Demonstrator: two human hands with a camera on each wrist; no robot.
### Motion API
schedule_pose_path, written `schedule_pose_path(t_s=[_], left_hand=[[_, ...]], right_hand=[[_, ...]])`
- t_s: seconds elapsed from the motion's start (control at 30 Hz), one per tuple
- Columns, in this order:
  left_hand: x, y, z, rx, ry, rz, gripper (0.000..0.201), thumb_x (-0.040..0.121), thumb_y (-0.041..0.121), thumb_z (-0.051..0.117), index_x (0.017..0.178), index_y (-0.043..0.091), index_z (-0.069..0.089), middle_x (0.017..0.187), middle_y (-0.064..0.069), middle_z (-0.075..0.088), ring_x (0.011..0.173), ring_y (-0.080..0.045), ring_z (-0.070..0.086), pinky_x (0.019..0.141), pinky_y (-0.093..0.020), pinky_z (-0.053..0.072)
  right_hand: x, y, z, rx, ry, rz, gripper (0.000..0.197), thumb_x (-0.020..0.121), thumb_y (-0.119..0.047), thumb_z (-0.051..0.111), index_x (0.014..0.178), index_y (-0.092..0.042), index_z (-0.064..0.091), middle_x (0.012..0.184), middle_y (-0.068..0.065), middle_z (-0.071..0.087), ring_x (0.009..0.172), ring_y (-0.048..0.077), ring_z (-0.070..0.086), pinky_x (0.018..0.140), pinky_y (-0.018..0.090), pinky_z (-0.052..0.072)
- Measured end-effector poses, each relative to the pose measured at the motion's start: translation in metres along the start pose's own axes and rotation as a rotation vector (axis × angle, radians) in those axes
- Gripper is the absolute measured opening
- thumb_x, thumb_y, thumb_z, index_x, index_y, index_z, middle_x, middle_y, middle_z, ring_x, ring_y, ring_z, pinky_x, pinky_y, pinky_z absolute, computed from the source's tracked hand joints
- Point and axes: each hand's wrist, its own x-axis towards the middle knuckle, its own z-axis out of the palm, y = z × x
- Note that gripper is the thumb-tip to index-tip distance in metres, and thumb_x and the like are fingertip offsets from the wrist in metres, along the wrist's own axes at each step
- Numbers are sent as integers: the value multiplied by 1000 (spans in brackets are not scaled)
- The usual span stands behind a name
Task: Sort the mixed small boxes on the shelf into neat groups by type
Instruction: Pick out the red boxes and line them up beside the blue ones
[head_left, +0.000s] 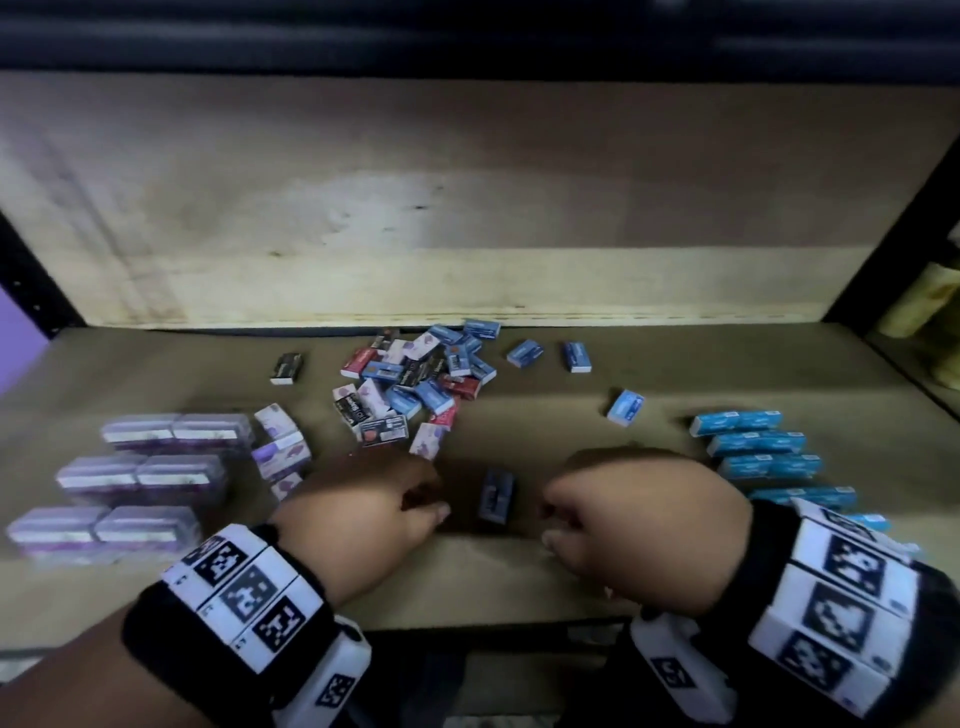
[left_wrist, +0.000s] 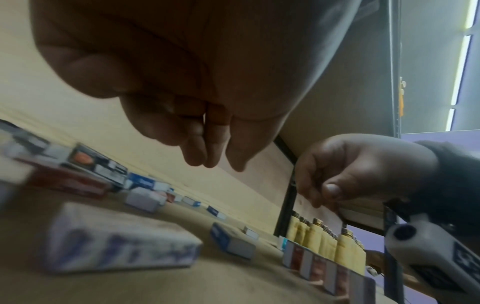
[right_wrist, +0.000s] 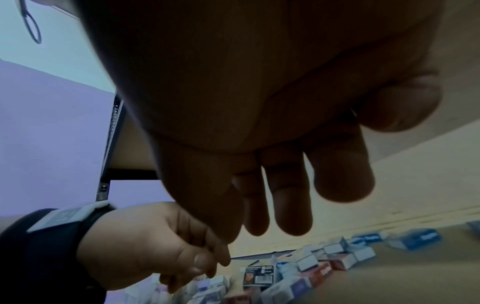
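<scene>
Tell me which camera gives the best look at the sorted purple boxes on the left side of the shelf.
The head view: it shows the purple boxes whole, stacked in paired rows left of the left hand, though slightly blurred. The right wrist view catches only blurred pale boxes low behind that hand, group uncertain. The left wrist view looks the other way and misses them.

left hand (head_left: 363, 512) – loosely curled, empty | right hand (head_left: 644, 525) – loosely curled, empty
</scene>
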Motion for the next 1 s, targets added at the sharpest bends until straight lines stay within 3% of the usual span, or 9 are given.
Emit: schedule_pose_path(t_s=[0.17, 0.27, 0.4, 0.5, 0.6, 0.7, 0.8, 0.87, 1.0], left_hand=[[-12, -27, -4, -46, 77, -95, 27, 84, 53, 62, 107, 41, 67, 102, 13, 65, 96, -8, 62, 78, -26, 48], [-18, -38, -2, -76, 118, -118, 26, 83, 54, 63, 103, 39, 66, 98, 11, 65, 94, -11, 62, 79, -30, 50], [-21, -47, 0, -154, 180, -152, 31, 81, 53, 64, 110, 43, 65, 103, 13, 67, 97, -9, 63, 82, -28, 51], [-20, -54, 4, -202, 201, -178, 35, 82, 53, 65, 116, 45, 65, 108, 16, 66, 101, -7, 62, 85, -24, 49], [-19, -55, 8, -232, 212, -174, 36, 82, 54, 66, 117, 45, 65, 109, 16, 66, 101, -7, 61, 79, -20, 44], [-20, -57, 10, -261, 218, -158, 38, 82, 55, 64, 119, 48, 63, 111, 17, 66, 102, -7, 60, 78, -19, 42], [-22, -61, 13, -304, 204, -150, 38, 83, 56, 61, 120, 49, 60, 111, 18, 65, 101, -7, 60, 80, -22, 47], [-23, -61, 14, -330, 212, -148, 39, 80, 59, 57, 118, 52, 54, 101, 19, 63, 93, -5, 60, 70, -19, 44], [-23, -62, 16, -355, 236, -153, 37, 80, 58, 57, 116, 51, 50, 98, 16, 64, 89, -3, 59, 67, -20, 41]], right_hand=[[39, -18, -12, 48, -10, -86, 29, 81, -45, 55, 109, -36, 58, 95, -7, 60, 85, 17, 60, 63, 29, 38], [66, -24, -20, 42, -23, -95, 20, 79, -41, 54, 94, -29, 60, 80, -7, 58, 70, 13, 56, 54, 31, 41], [102, -24, -23, 3, -11, -83, 28, 75, -45, 43, 88, -27, 61, 72, -7, 57, 61, 6, 51, 49, 27, 34], [134, -22, -22, -59, -19, -73, 32, 75, -48, 45, 80, -21, 62, 67, -3, 57, 57, 14, 52, 50, 27, 35], [168, -19, -13, -85, -65, -46, 37, 82, -46, 57, 70, -11, 61, 62, 3, 52, 53, 20, 46, 51, 28, 35], [196, -14, 1, -114, -120, -5, 41, 85, -44, 58, 57, -16, 49, 56, 3, 38, 49, 21, 34, 50, 30, 29], [217, -12, 16, -103, -142, 47, 40, 84, -52, 56, 64, -17, 59, 59, 1, 52, 50, 20, 47, 50, 28, 35], [229, -9, 25, -87, -130, 66, 44, 79, -59, 53, 70, -18, 63, 62, -1, 59, 52, 16, 56, 47, 26, 37], [247, -5, 42, -107, -98, 83, 59, 69, -75, 51, 60, -18, 62, 52, -2, 57, 45, 14, 57, 43, 23, 34]])
